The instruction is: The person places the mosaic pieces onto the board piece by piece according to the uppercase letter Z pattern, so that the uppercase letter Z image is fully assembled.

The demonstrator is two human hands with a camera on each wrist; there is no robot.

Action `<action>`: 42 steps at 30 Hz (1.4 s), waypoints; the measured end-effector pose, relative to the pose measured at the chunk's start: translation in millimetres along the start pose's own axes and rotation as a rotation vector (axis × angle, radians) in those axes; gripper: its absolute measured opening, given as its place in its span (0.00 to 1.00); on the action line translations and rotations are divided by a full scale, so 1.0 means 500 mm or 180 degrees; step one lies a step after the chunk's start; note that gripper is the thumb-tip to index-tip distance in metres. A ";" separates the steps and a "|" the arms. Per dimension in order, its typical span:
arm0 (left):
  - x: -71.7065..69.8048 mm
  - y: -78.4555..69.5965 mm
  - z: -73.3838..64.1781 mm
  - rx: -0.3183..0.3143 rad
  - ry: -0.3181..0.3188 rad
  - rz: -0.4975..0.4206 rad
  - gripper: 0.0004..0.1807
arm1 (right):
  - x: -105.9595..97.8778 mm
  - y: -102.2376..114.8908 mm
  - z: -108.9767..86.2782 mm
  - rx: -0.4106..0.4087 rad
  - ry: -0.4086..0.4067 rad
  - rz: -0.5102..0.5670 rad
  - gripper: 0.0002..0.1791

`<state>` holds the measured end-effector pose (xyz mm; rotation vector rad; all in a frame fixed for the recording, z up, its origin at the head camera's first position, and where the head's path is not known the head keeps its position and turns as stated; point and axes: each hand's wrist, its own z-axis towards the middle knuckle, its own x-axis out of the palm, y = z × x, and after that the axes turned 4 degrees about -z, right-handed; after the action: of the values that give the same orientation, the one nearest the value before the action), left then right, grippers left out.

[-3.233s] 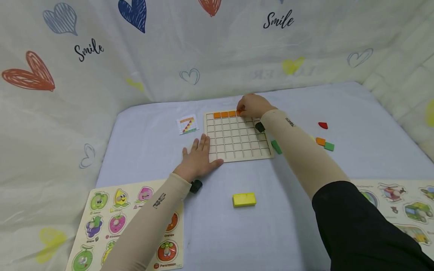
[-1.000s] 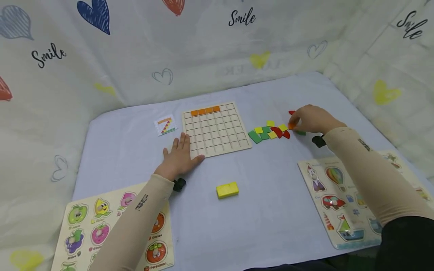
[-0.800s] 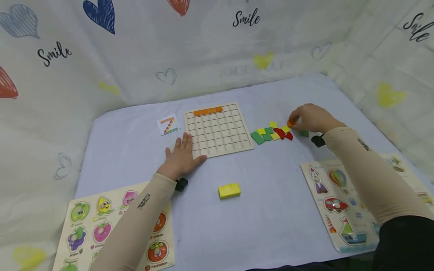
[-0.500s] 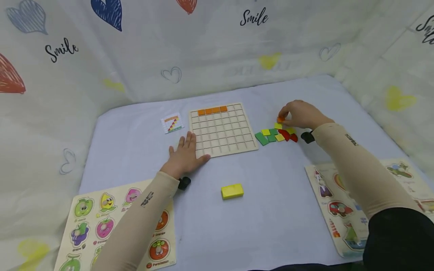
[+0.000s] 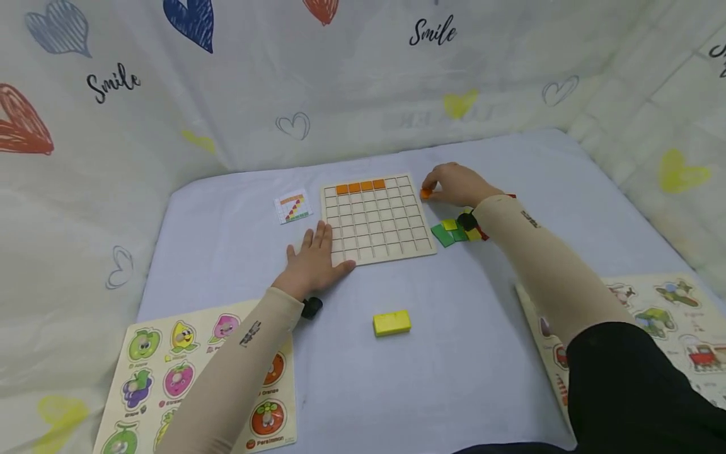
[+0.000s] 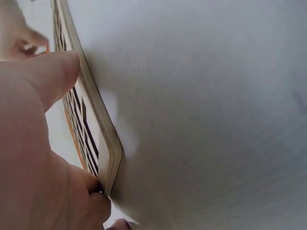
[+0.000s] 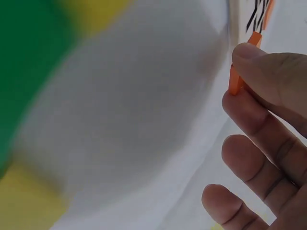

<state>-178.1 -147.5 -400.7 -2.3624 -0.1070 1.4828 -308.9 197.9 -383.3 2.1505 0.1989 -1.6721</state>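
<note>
My right hand (image 5: pixel 458 184) pinches a small orange square tile (image 7: pixel 233 80) between thumb and forefinger, its other fingers loosely bent. In the head view it hovers just off the right edge of the wooden grid board (image 5: pixel 371 221). A row of several orange tiles (image 5: pixel 360 186) lies along the board's top row. With fingers extended and thumb spread, my left hand (image 5: pixel 311 263) rests at the board's lower left corner. The left wrist view shows its thumb (image 6: pixel 55 72) over the board's edge (image 6: pixel 98 108). Left of the board lies a pattern card (image 5: pixel 293 206).
Loose green tiles (image 5: pixel 442 235), with yellow and red ones, lie right of the board, partly hidden by the right wrist. A yellow block (image 5: pixel 392 323) sits nearer the front. A fruit puzzle board (image 5: pixel 157 359) and a vehicle puzzle board (image 5: pixel 649 290) flank it.
From the top row, my right hand went right to the loose tiles, then came back left holding an orange tile. My left hand keeps its place at the board; the head view has shifted.
</note>
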 end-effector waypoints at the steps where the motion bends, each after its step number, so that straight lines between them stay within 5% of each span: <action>1: 0.001 0.000 0.000 -0.0002 -0.0002 0.0002 0.57 | 0.001 0.008 0.012 0.0004 0.0007 0.0033 0.18; 18: 0.015 -0.001 -0.006 -0.0013 0.0012 0.0096 0.57 | 0.019 0.080 0.112 0.0079 0.0129 0.0101 0.18; 42: -0.006 0.001 -0.004 -0.0079 -0.0004 0.0116 0.57 | -0.010 0.101 0.124 0.0007 0.0042 0.0020 0.18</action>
<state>-177.7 -149.3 -397.6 -2.3951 -0.0836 1.5082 -348.0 128.0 -379.3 2.1622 0.1940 -1.6559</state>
